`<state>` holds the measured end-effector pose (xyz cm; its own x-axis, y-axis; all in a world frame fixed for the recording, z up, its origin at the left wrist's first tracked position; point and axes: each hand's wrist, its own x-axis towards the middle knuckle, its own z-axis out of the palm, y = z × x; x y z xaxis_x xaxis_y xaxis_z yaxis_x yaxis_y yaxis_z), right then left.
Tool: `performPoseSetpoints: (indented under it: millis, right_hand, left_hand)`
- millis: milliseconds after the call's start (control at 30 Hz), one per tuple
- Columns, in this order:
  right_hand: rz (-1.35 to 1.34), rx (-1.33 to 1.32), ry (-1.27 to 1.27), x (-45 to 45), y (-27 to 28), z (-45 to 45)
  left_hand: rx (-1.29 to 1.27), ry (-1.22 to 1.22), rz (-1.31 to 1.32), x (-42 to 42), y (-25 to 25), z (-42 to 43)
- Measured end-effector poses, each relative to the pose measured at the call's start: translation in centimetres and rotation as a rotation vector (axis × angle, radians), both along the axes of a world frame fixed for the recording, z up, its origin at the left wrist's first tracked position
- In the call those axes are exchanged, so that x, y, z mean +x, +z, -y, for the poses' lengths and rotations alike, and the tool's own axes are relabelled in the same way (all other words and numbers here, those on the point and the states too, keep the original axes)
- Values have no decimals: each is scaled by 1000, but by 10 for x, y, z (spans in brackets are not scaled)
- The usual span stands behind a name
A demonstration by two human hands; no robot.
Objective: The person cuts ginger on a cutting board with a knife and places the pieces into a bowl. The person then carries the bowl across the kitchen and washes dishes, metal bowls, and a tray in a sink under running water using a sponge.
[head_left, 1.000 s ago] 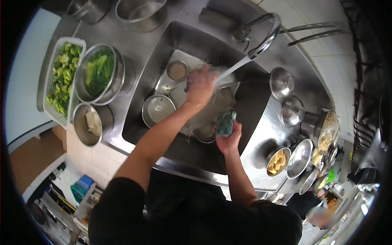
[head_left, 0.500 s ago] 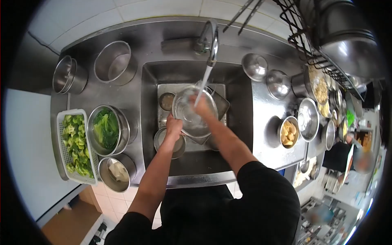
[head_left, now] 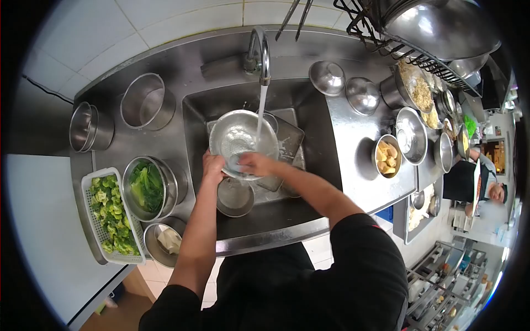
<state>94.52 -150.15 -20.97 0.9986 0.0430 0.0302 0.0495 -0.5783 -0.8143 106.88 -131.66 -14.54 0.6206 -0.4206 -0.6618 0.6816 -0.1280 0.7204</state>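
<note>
A round metal bowl (head_left: 234,132) is tilted under the running faucet (head_left: 264,71), and water falls into it. My left hand (head_left: 212,167) grips its rim at the lower left. Inside the bowl, near the lower edge, my right hand (head_left: 257,164) has its fingers curled against the metal. A greyish blur shows at those fingertips, too unclear to name. Below the bowl, a smaller metal pot (head_left: 236,199) stands in the sink (head_left: 270,212). A rectangular metal pan (head_left: 290,135) lies partly hidden behind the bowl.
Left of the sink stand a basket of chopped green vegetables (head_left: 113,215), a pot of leafy greens (head_left: 146,187) and empty pots (head_left: 144,102). On the right are domed metal bowls (head_left: 327,78) and a bowl of yellowish chunks (head_left: 387,157). A person (head_left: 469,182) stands at far right.
The bowl has tilted and shifted slightly left in view. My right hand has moved from the water stream down to the bowl's lower inside. The camera view has turned a little.
</note>
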Motion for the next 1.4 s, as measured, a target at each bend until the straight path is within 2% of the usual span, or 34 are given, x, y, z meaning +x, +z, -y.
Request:
performPoseSetpoints:
  millis: [33,67,100,167,200,233,267,300,367,400,433,500,533,600,633,700,767,800,833,900,933,967,1033,1067,1100,1133,1167,1200,1233,1267,1300,1333,1367,1400]
  right_hand:
    - [-86,-80,211,-16,-2,17]
    - [-117,-446,161,-18,-28,38]
    - [-120,-442,160,-10,-21,44]
    - [-27,149,-478,23,5,49]
    - [73,548,-695,37,-11,12]
    - [315,-86,-467,31,10,-8]
    - [118,28,-203,22,24,-9]
    - [-76,140,63,12,32,-3]
    - [68,-425,250,-22,2,40]
    - [-27,-639,146,-22,5,61]
    - [-25,-643,143,-10,18,70]
    - [126,-688,-184,23,42,78]
    - [123,-684,-183,42,51,80]
    - [255,-716,75,66,61,79]
    - [256,-713,77,58,52,84]
    - [176,-427,-522,38,35,93]
    - [-2,-426,-764,-4,-4,70]
    - [-127,-398,-776,-27,-17,58]
    - [-255,-368,-784,-50,-25,44]
    - [-144,-264,-808,-87,11,23]
    - [-40,-154,-829,-97,36,17]
    - [-45,-159,-830,-91,57,19]
    - [293,-130,-946,-54,83,29]
    - [174,-107,-1042,-31,78,35]
    - [190,-74,-1134,-4,60,36]
    - [111,-153,-1116,16,24,29]
    - [229,-121,-778,26,-19,22]
    - [154,85,-402,17,0,14]
    - [82,271,-14,6,22,17]
    - [92,266,-27,2,9,42]
    - [-79,-101,102,-6,-20,69]
    - [-246,-477,231,-4,-34,86]
    - [-243,-475,221,4,-22,78]
    - [-55,-277,-332,16,-2,57]
  left_hand:
    - [-39,-4,27,3,13,-5]
    - [25,-41,74,-3,14,-2]
    - [90,-83,113,-16,12,3]
    - [181,-128,56,-40,23,23]
    - [160,-123,27,-37,19,32]
    - [145,-116,-3,-31,8,33]
    - [105,-17,8,-17,-18,26]
    - [114,-69,26,-2,-10,19]
    - [36,-293,103,18,16,10]
    - [181,-375,112,19,34,14]
    - [178,-377,116,15,39,21]
    - [341,-347,141,-4,43,40]
    - [355,-463,171,-8,57,53]
    - [401,-537,206,7,61,60]
    - [438,-607,259,13,69,62]
    - [419,-504,357,11,74,50]
    - [345,-182,614,3,33,40]
    - [310,-126,740,-10,18,38]
    - [301,-128,736,-25,11,39]
    - [160,240,231,-44,0,42]
    - [175,186,158,-44,-9,39]
    - [173,183,152,-48,-9,41]
    - [125,8,145,-56,-7,47]
    - [79,-48,176,-61,-25,48]
    - [79,-54,177,-64,-24,52]
    - [50,-74,145,-68,-20,57]
    - [25,-96,118,-66,-14,60]
    - [48,81,83,-59,-8,57]
    - [42,73,92,-48,8,53]
    - [-16,99,94,-35,30,45]
    - [-63,116,89,-32,43,34]
    - [-69,75,138,-33,28,31]
    - [21,40,219,-40,5,35]
    - [100,-60,256,-49,11,44]
